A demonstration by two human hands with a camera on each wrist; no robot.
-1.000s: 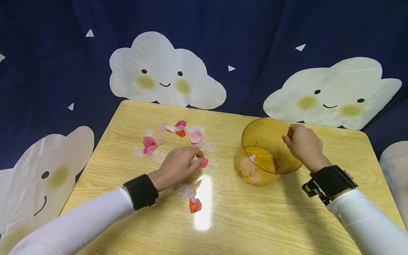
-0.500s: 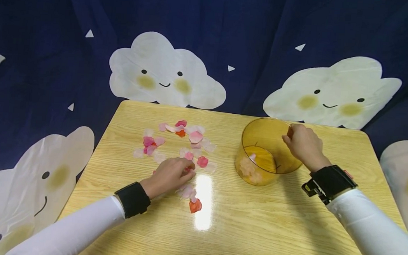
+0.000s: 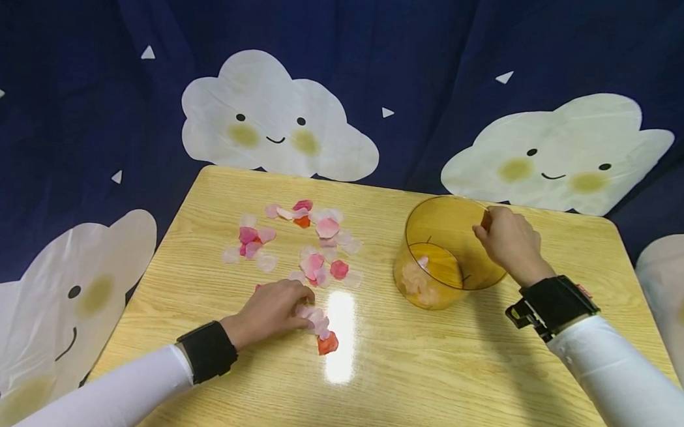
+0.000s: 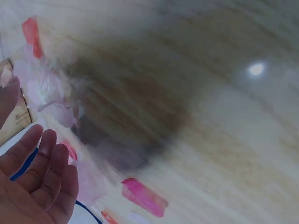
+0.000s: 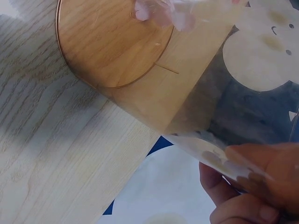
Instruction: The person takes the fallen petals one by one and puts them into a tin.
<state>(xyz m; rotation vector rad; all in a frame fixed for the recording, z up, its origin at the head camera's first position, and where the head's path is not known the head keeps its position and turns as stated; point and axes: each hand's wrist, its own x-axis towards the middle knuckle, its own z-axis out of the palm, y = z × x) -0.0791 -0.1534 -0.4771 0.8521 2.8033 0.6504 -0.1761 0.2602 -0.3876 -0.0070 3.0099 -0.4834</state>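
Right grip (image 3: 510, 245) pinched a clear-amber cylindrical tub (image 3: 451, 262) at two o'clock; left grip (image 3: 270, 308), slackly parted, seemingly empty, flanked thin pale-pink petals (image 3: 319, 321), likely featherlight, best edge-pinched.

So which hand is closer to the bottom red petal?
Left. The left hand is just left of the red petal; the right hand is farther off, holding the amber tub.

A navy cloth (image 3: 422, 55) hangs behind the pale wood-grained worktop (image 3: 454, 397), whose far corners are rounded. A smiling white cloud (image 3: 267, 98) with yellow cheeks is printed above the far edge, left of a similar right-hand cloud (image 3: 594, 134). Small white triangles (image 3: 387, 112) dot the cloth. A bright reflection (image 3: 339, 363) streaks the worktop.
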